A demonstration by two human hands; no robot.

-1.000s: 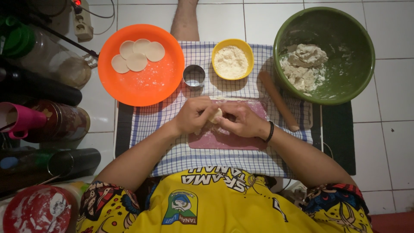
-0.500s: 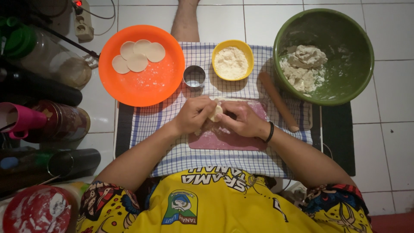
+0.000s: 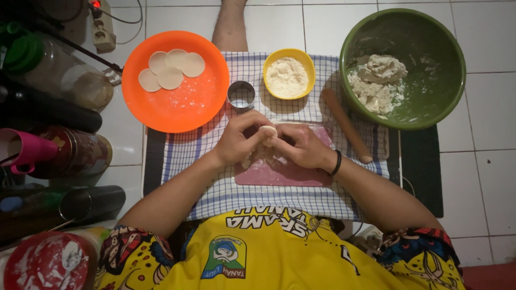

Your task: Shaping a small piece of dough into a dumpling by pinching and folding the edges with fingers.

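My left hand (image 3: 239, 140) and my right hand (image 3: 301, 146) meet over a pink cutting board (image 3: 285, 171), both closed around a small pale piece of dough (image 3: 267, 132) held between the fingertips. More flattened dough lies on the board under my hands. A round metal cutter (image 3: 241, 94) stands just beyond my left hand. An orange plate (image 3: 174, 102) at the far left carries several cut dough rounds (image 3: 171, 69).
A yellow bowl of flour (image 3: 287, 75) and a wooden rolling pin (image 3: 346, 124) lie on the checked cloth (image 3: 269, 198). A green bowl (image 3: 408, 115) with a dough lump is far right. Bottles, jars and a pink cup crowd the left edge. A bare leg shows ahead.
My hands stay over the board; the fingers have worked the dough piece slightly, lifting it up between the fingertips. Nothing else moved.
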